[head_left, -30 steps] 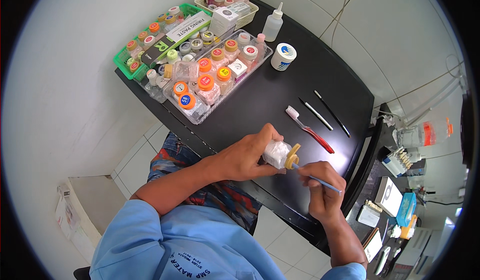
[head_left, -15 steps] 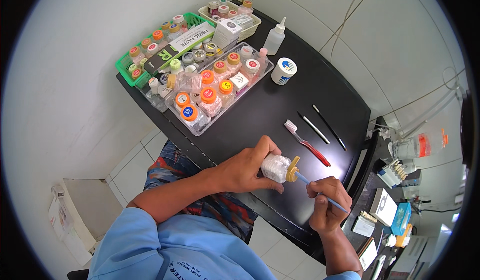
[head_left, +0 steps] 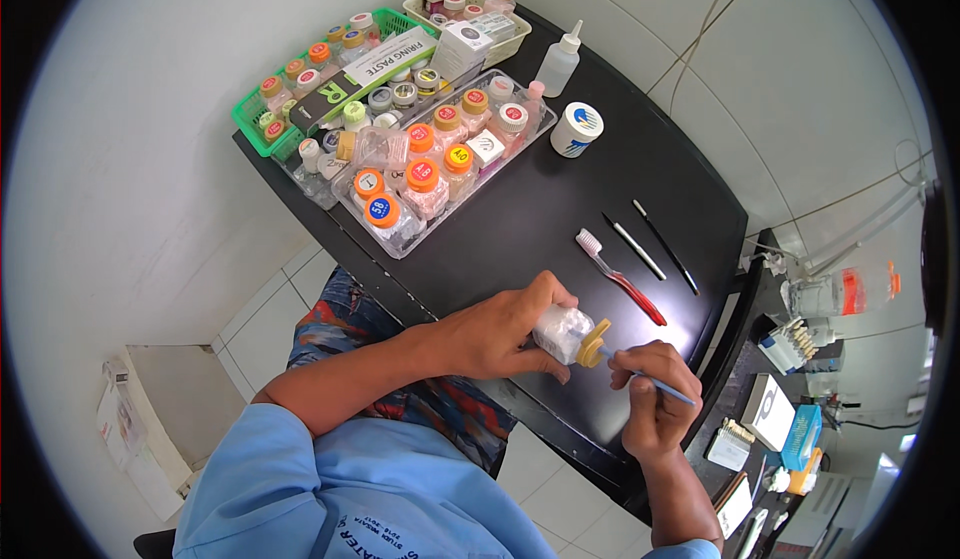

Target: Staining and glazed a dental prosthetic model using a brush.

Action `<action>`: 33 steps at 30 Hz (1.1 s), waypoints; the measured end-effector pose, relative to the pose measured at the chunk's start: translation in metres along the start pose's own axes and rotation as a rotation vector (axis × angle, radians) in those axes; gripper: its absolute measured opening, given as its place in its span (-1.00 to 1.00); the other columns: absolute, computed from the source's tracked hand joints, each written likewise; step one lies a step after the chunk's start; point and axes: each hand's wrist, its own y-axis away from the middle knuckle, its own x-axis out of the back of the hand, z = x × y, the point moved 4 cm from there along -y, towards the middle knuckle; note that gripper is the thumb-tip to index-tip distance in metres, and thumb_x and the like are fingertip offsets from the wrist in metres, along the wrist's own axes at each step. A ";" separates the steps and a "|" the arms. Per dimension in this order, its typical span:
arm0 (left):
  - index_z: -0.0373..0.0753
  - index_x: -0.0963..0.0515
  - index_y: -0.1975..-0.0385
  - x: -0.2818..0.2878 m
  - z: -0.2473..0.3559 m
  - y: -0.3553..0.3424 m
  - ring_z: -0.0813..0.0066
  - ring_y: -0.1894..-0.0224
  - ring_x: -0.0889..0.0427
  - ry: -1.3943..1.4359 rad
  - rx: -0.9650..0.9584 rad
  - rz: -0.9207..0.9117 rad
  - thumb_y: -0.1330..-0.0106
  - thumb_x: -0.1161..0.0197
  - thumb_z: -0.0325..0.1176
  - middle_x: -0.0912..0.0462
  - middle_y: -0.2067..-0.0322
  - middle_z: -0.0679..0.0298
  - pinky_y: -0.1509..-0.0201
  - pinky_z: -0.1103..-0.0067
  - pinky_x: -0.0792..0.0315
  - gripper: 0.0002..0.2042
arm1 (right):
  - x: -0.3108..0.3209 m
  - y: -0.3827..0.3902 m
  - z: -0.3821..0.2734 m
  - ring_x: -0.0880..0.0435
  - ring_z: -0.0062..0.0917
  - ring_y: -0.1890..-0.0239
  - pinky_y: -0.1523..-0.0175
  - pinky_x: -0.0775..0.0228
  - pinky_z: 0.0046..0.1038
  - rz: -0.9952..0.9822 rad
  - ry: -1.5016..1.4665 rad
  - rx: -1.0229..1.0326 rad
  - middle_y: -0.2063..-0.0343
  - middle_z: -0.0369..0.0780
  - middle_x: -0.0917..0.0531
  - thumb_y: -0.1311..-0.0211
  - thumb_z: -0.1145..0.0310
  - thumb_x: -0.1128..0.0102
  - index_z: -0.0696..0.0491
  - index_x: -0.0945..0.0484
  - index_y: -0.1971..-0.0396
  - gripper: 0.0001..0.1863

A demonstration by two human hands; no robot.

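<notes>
My left hand (head_left: pixel 500 337) is wrapped round a small clear jar (head_left: pixel 562 333) with whitish contents, tilted over the near part of the table. Its tan cap (head_left: pixel 593 344) faces right, with a tab sticking up. Between the fingers and thumb of my right hand (head_left: pixel 660 399) is a thin blue stick (head_left: pixel 672 391). The stick's front end goes in at the jar's cap, so its tip is hidden. Beyond the hands lie a red-handled toothbrush (head_left: pixel 622 277), a silver-and-black pen-like tool (head_left: pixel 637 248) and a thin black brush (head_left: pixel 668 249).
A clear tray (head_left: pixel 400 252) of capped jars stands at the left, beside a green basket (head_left: pixel 245 114) and a cream basket (head_left: pixel 518 39). Behind are a squeeze bottle (head_left: pixel 557 67) and a white tub (head_left: pixel 577 130). A cluttered side counter (head_left: pixel 715 399) runs along the right.
The jar has shifted slightly right, closer to my right fingers. Less of the blue stick shows between cap and fingers. The whole view has moved a little.
</notes>
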 end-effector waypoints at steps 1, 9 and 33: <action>-0.35 -0.31 -0.22 0.001 0.001 -0.001 -0.07 -0.04 -0.72 0.012 0.033 -0.007 -0.29 -0.65 -0.16 -0.60 -0.11 -0.11 -0.11 0.26 -0.60 -0.29 | -0.001 -0.001 -0.001 -0.71 -0.50 0.40 0.29 -0.55 -0.49 0.006 0.049 0.012 0.30 -0.08 -0.77 -0.58 0.47 -0.23 0.27 -0.74 0.12 -0.82; -0.28 -0.40 -0.38 0.001 0.013 -0.007 0.10 -0.07 -0.72 -0.088 -0.145 -0.054 -0.36 -0.55 -0.30 -0.58 -0.19 0.00 -0.10 0.29 -0.60 -0.36 | 0.003 0.000 -0.002 -0.69 -0.39 0.39 0.24 -0.52 -0.39 -0.041 0.099 0.027 0.26 -0.07 -0.76 -0.54 0.56 -0.17 0.26 -0.68 0.12 -0.87; -0.27 -0.29 -0.12 0.003 0.000 -0.004 0.13 -0.07 -0.81 -0.073 0.057 0.014 -0.21 -0.68 -0.36 -0.72 -0.02 0.03 -0.12 0.33 -0.65 -0.34 | -0.002 -0.004 -0.023 -0.75 -0.37 0.38 0.33 -0.56 -0.37 -0.024 0.258 0.265 0.31 -0.13 -0.76 -0.23 0.58 -0.42 0.21 -0.73 0.17 -0.82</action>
